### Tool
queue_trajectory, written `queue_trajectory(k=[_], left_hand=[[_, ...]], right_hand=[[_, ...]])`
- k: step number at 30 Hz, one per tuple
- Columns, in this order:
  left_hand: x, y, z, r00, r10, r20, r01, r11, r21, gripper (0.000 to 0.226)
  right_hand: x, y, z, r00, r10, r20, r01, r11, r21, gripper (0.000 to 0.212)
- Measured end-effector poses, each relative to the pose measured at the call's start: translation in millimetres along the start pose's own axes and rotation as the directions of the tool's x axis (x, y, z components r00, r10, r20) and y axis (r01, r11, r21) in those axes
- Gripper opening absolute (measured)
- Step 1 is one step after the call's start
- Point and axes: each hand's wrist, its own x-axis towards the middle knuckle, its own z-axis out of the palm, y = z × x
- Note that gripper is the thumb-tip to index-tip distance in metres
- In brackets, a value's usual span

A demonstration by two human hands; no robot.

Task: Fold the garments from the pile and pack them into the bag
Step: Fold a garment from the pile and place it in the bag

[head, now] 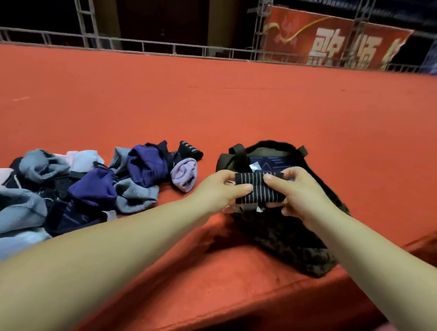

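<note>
Both hands' grip (258,191) holds striped cloth (258,187) over red carpet (216,100), perhaps a stage.

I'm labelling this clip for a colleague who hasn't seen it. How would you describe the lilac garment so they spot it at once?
Start at the dark bag on the red surface, then look just left to the garment pile. The lilac garment lies at the pile's right edge, nearest the bag. It alone is pale purple with fine stripes; its neighbours are deep purple, grey or black.

Red carpet (242,102); metal railing (168,47); red banner (332,41).
</note>
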Motion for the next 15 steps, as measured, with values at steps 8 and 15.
queue_trajectory(k=[8, 15], left_hand=[[78.5, 21.8, 44.8, 0.984, 0.116, -0.138, -0.096, 0.985, 0.140, 0.036], [130.3, 6.3, 54.6, 0.985, 0.169, -0.025, -0.130, 0.839, 0.528, 0.049]], right_hand=[[84.3, 2.7, -58.9, 0.996, 0.085, -0.034, -0.078, 0.985, 0.156, 0.024], [149.7, 30.5, -48.9, 0.983, -0.083, -0.166, 0.037, 0.964, -0.262, 0.024]])
